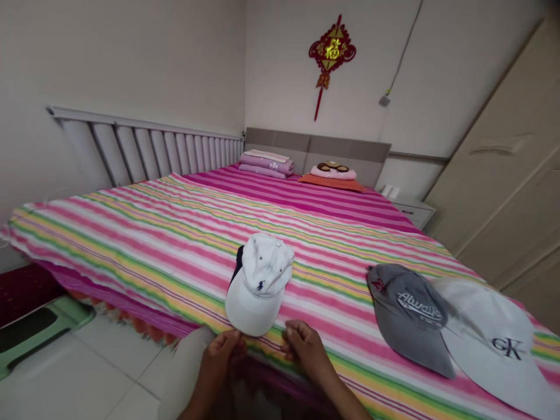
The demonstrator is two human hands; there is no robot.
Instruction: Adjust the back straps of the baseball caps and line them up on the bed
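A white cap (268, 265) with a small dark blue logo lies on the striped bed cover, its brim pointing toward me. Part of a dark navy cap (236, 269) shows behind its left side. My left hand (222, 350) is beside the lower left of the white brim, fingers loosely bent and fingertips very close to the edge; whether they touch it I cannot tell. To the right of the brim, apart from it, is my right hand (305, 349), its fingers half curled with nothing visible in them.
On the right lie a grey cap (409, 318) with lettering and a white cap (490, 338) overlapping it. Folded bedding (266, 164) sits by the headboard (280, 140). A green stool (65, 315) stands on the tiled floor at left, and a radiator (153, 143) lines the wall.
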